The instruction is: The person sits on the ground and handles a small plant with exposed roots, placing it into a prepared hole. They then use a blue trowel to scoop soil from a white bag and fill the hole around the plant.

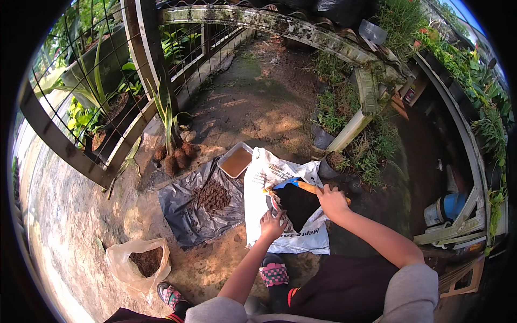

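Note:
A white woven plastic sack [258,194] bearing writing lies on the ground before me, its mouth showing dark soil [297,204]. My right hand [333,201] is closed around the wooden handle of a hand trowel [309,187]; its blue blade rests over the far edge of the opening. At the opening's left edge, my left hand [273,224] lies on the sack with its fingers on the rim; whether it pinches the rim is unclear. Left of the sack, a heap of brown soil or coir [213,196] sits on a black plastic sheet [181,218].
A plastic tub of brown water [236,160] stands behind the sheet. Near my left foot is a translucent bag [117,262] of brown fibre. A potted plant [329,167] adjoins the sack. A mesh gate [109,165] stands left, and a mossy frame [365,89] rises right.

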`<state>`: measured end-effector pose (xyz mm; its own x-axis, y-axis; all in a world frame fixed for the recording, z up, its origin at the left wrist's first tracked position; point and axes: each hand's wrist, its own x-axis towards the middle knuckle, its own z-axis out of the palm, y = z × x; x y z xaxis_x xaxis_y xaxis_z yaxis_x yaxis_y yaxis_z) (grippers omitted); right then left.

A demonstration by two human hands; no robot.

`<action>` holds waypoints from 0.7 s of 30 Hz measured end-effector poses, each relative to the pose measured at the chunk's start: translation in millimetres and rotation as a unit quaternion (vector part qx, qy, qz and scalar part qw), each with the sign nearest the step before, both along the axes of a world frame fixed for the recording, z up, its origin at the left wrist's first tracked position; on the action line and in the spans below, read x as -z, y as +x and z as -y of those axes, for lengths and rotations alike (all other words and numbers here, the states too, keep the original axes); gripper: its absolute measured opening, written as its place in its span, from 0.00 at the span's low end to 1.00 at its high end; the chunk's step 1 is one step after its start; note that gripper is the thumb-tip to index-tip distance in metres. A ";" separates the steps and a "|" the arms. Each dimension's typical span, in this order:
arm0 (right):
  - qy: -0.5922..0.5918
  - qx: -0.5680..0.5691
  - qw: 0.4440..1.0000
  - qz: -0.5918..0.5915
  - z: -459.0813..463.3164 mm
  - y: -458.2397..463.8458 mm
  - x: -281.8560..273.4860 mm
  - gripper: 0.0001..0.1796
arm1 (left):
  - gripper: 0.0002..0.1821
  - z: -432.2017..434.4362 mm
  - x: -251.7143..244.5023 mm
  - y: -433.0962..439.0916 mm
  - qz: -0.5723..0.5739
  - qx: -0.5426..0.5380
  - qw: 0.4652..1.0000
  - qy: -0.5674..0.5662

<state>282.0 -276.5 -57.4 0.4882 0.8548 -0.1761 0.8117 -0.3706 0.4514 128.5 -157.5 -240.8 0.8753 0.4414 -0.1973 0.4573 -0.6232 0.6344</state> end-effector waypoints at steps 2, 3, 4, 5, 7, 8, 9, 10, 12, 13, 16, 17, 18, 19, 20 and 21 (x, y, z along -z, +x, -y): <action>-0.017 -0.009 1.000 -0.023 4.7 -1.6 3.3 0.25 | 0.29 5.9 0.5 8.8 -0.028 0.025 0.999 0.019; -0.008 -0.020 0.999 -0.024 9.6 -1.1 8.6 0.26 | 0.30 9.1 1.4 12.6 -0.043 0.018 0.999 0.009; -0.016 -0.008 0.999 -0.039 15.3 2.3 9.7 0.26 | 0.30 12.0 2.2 16.5 -0.046 0.012 0.999 0.002; -0.022 0.001 0.998 -0.056 14.3 2.4 6.1 0.26 | 0.30 11.2 6.4 17.5 -0.052 0.003 0.999 -0.003; -0.033 0.018 0.996 -0.085 14.4 1.5 -2.3 0.26 | 0.30 8.4 14.8 18.6 -0.059 -0.012 0.998 -0.002; -0.035 0.026 0.994 -0.098 14.9 -0.8 -7.9 0.26 | 0.30 7.5 18.3 18.4 -0.061 -0.020 0.998 0.001; -0.039 0.035 0.992 -0.111 15.5 -4.6 -14.9 0.26 | 0.30 7.3 21.4 17.9 -0.063 -0.028 0.998 0.003; -0.042 0.043 0.991 -0.123 16.3 -7.1 -19.5 0.25 | 0.30 5.7 24.5 16.6 -0.056 -0.039 0.998 0.006; -0.021 0.045 0.990 -0.134 23.7 -8.2 -24.8 0.25 | 0.29 5.7 23.9 17.2 -0.039 -0.057 0.998 0.009; -0.010 0.044 0.989 -0.140 27.1 -7.4 -25.7 0.25 | 0.27 7.4 23.5 17.2 -0.032 -0.066 0.997 0.007; 0.007 0.090 0.984 -0.151 33.6 5.9 -27.9 0.25 | 0.27 11.2 19.9 17.7 -0.010 -0.078 0.997 -0.003; -0.001 0.109 0.979 -0.169 31.9 8.1 -30.9 0.24 | 0.27 12.1 21.7 16.6 -0.004 -0.084 0.996 0.004; 0.011 0.113 0.979 -0.171 33.1 8.1 -26.3 0.25 | 0.27 12.8 23.6 15.3 0.001 -0.090 0.996 0.010; 0.022 0.117 0.978 -0.172 34.7 8.0 -17.9 0.25 | 0.26 13.3 25.4 14.6 0.007 -0.096 0.995 0.017; 0.033 0.125 0.977 -0.171 37.7 6.7 -14.5 0.25 | 0.26 16.2 23.0 15.7 0.009 -0.101 0.995 0.007; 0.042 0.139 0.971 -0.188 41.2 5.2 -11.4 0.26 | 0.26 19.7 20.6 15.9 0.010 -0.107 0.994 -0.004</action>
<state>287.2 -317.7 -46.0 0.6172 0.7180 -0.3219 0.7763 -0.6222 0.1006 144.5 -177.2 -261.4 0.7661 0.6158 -0.1843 0.5650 -0.5085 0.6498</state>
